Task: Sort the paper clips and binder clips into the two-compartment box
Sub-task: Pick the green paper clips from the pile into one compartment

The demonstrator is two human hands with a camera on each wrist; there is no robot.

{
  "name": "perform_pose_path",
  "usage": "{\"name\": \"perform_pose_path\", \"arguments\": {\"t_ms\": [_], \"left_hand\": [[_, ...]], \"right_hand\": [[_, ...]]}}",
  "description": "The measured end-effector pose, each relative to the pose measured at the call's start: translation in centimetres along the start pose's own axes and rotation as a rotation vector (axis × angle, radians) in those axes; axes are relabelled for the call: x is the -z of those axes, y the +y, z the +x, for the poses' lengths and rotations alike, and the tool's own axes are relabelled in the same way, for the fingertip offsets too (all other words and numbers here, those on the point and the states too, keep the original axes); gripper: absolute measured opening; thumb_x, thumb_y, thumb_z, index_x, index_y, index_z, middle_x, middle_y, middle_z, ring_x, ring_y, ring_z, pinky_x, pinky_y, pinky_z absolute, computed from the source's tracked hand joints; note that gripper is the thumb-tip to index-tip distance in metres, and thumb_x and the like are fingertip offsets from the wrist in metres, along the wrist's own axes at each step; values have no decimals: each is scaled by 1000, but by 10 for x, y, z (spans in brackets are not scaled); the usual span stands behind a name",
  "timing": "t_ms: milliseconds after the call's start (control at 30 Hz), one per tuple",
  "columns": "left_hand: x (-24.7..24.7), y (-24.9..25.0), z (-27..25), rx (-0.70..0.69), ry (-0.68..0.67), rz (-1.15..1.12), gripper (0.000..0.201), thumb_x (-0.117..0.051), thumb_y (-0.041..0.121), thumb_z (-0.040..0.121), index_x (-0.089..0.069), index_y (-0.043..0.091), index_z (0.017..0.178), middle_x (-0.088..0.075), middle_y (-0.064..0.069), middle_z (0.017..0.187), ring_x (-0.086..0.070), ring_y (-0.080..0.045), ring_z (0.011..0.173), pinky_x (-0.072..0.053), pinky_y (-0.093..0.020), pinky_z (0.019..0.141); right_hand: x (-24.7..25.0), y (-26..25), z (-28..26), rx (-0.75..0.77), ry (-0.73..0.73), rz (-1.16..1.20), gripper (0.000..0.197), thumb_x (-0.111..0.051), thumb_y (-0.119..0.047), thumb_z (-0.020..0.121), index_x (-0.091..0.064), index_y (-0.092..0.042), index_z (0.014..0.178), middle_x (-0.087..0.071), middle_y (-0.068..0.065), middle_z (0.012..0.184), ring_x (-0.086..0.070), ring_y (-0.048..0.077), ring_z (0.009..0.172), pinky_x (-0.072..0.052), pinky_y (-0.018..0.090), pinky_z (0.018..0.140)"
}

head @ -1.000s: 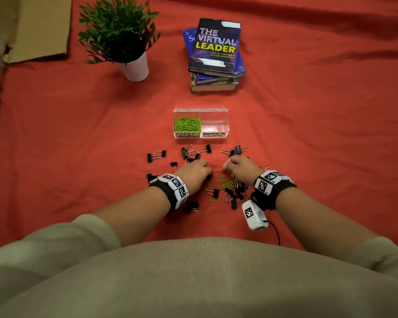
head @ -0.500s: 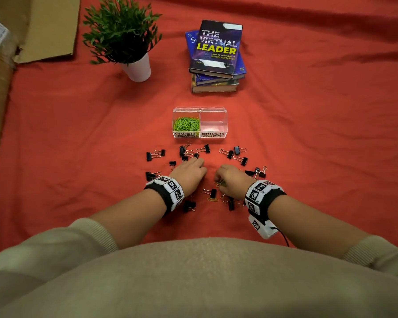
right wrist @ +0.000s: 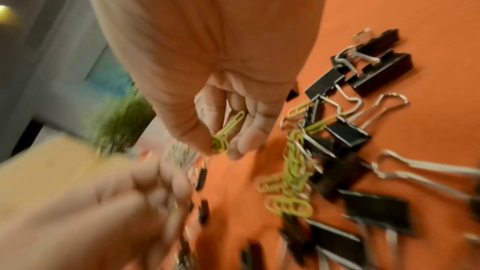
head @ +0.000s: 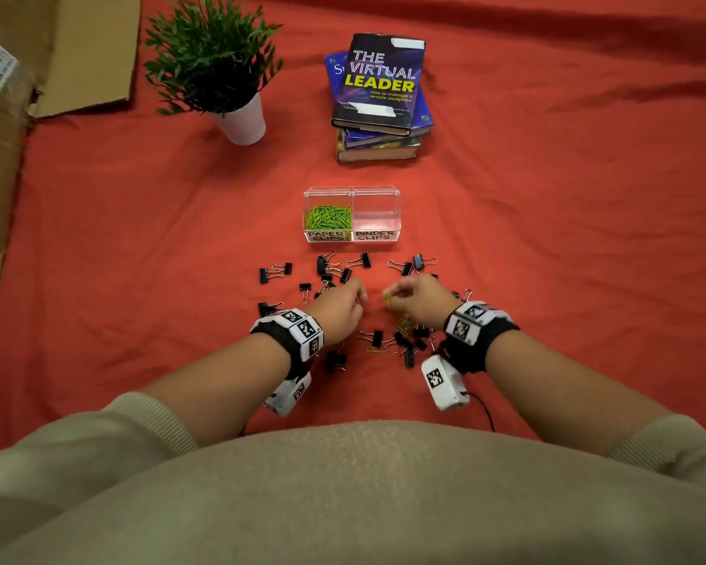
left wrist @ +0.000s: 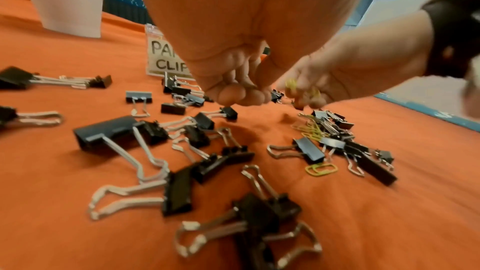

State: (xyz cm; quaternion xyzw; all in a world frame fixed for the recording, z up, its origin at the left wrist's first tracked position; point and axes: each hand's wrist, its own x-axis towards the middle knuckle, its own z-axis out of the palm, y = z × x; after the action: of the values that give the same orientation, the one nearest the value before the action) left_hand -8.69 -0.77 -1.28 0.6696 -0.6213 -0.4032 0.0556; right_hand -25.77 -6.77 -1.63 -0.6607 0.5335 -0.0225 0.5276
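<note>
A clear two-compartment box point(head: 352, 190) stands on the red cloth. Its left half, labelled PAPER CLIPS, holds green paper clips point(head: 329, 217). Nothing shows in the right half point(head: 378, 216), labelled BINDER CLIPS. Black binder clips point(head: 361, 261) point(left wrist: 109, 132) point(right wrist: 348, 132) lie scattered in front of it. Loose green paper clips point(head: 402, 326) point(right wrist: 293, 161) point(left wrist: 320, 169) lie among them. My right hand point(head: 390, 299) point(right wrist: 221, 151) hovers over this pile and pinches a few green paper clips point(right wrist: 223, 137). My left hand point(head: 359, 297) point(left wrist: 241, 95) is close beside it, fingers curled, with nothing seen in them.
A potted plant in a white pot point(head: 241, 120) stands at the back left. A stack of books point(head: 380, 95) lies behind the box. Flat cardboard point(head: 37, 55) covers the far left edge. Bare red cloth extends to the right.
My right hand dipped back to the pile, then rose and came slightly forward with green paper clips pinched in it. The left hand has barely moved.
</note>
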Motion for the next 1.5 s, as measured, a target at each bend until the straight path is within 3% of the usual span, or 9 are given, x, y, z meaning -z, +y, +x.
{"name": "perform_pose_path", "arguments": {"t_ms": [200,333,533,667,900,1067,1200,1367,1500], "left_hand": [[-22,3,1,-71,-66,148,17,-51,29,93,-51,14,99,-62,-5,101,-57,-22,89,-44,-32,76],[-25,-2,2,-90,-79,254,23,-58,27,89,-51,12,105,-58,-7,109,-57,-26,99,-45,-35,85],[-8,-7,8,20,27,260,24,-51,8,81,-51,14,105,-57,-9,114,-55,-30,107,-45,-38,87],[-12,6,14,-31,26,283,25,-49,11,83,-51,12,108,-57,-10,115,-54,-31,107,-45,-39,87],[-35,30,23,-192,-23,368,27,-55,17,85,-49,13,111,-57,-10,111,-56,-30,105,-48,-41,87],[-39,31,25,-237,-43,438,26,-56,21,88,-51,11,112,-57,-11,112,-55,-30,106,-47,-41,87],[-39,35,26,-273,-46,501,19,-52,11,90,-51,8,109,-56,-12,112,-54,-31,107,-46,-41,87],[-40,35,26,-263,-48,524,20,-50,2,88,-52,7,107,-55,-12,110,-55,-30,105,-46,-39,86],[-41,32,26,-230,-66,532,24,-51,8,90,-50,4,114,-54,-14,114,-54,-31,107,-46,-40,90]], "right_hand": [[38,-2,-4,-184,-27,684,17,-44,5,89,-60,0,89,-57,9,78,-58,20,67,-51,25,59],[52,8,-10,-209,-18,742,7,-48,-3,89,-55,-3,87,-55,8,76,-53,17,63,-46,25,56],[54,28,0,-238,92,106,21,-61,-26,88,-59,-14,70,-52,4,64,-42,15,51,-34,24,49],[39,29,-7,-80,7,-370,12,-62,-18,85,-63,-10,76,-66,3,76,-60,18,68,-46,27,60],[31,36,-21,-35,-21,-499,11,-64,-13,81,-62,-11,92,-58,-4,76,-54,16,76,-37,25,67],[22,33,-22,-13,19,-694,15,-55,-21,83,-58,-14,96,-65,7,96,-62,28,89,-48,34,73],[15,28,-20,7,56,-838,18,-51,-22,85,-56,-9,97,-64,12,96,-63,34,90,-41,33,66],[33,30,-17,-63,35,-384,10,-57,-20,82,-55,-12,75,-57,3,69,-57,23,69,-41,29,58],[54,30,-19,-162,89,26,22,-65,-16,82,-52,-17,64,-55,-1,58,-46,10,51,-37,21,49]]}}
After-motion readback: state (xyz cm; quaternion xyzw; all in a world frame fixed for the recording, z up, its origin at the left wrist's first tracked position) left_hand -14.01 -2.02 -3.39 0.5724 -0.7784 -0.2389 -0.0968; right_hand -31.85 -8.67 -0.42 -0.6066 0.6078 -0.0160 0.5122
